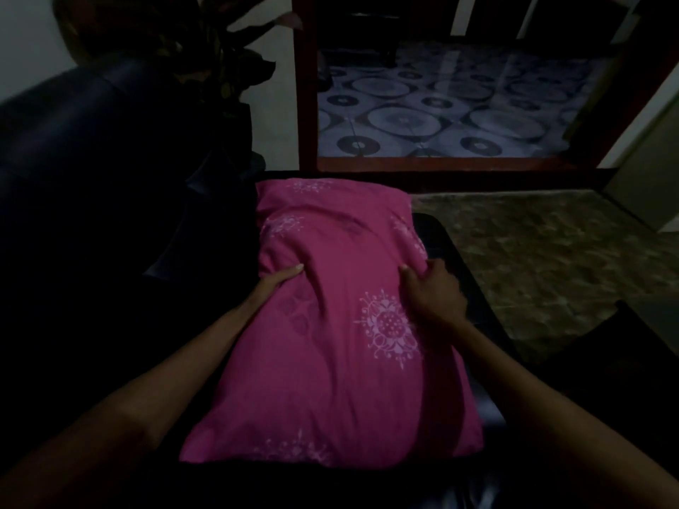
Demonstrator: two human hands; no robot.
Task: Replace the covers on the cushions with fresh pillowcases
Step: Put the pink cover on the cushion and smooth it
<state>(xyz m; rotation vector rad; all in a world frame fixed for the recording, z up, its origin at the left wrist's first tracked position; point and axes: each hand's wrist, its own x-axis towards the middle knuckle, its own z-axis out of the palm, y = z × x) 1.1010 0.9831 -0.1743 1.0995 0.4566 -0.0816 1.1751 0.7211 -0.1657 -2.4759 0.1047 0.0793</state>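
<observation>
cushion (330, 325) | between hands | right hand (433, 292) fingers pinch cover edge

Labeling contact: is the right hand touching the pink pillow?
Touching. The head view shows the right hand on the pink pillow, its fingers curled into the fabric near the right edge, with no gap.

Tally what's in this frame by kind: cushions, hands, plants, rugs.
Pink cushions: 1, the pink cushion
Hands: 2, the left hand lying flat against the cushion's side and the right hand pinching its cover
Potted plants: 1, the plant
Rugs: 1, the rug
Total: 5
</observation>
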